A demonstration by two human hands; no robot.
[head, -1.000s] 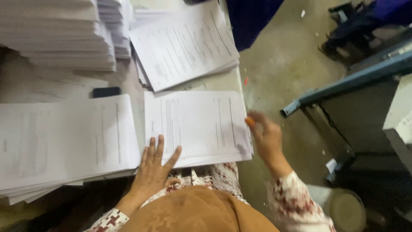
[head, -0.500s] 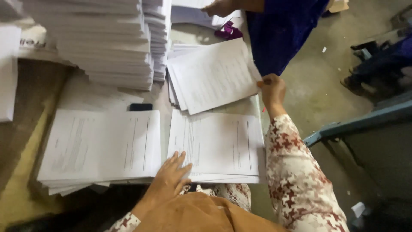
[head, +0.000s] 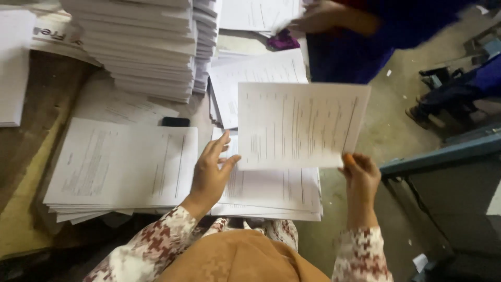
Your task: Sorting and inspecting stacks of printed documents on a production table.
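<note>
A print workshop: tall stacks of printed sheets [head: 141, 47], bare concrete floor [head: 386, 130].

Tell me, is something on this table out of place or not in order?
A small black object, too small to identify, lies alone among the paper. The left stack is fanned unevenly at its bottom edge. The right hand holds a printed sheet above the middle stack.

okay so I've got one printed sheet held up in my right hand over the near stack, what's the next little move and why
Probably lower the sheet onto the near stack just below it. The right hand pinches only the sheet's bottom right corner, so it hangs in the air above that stack, and the left hand rests with its fingers at the stack's left edge, placed to steady and square it.
</note>
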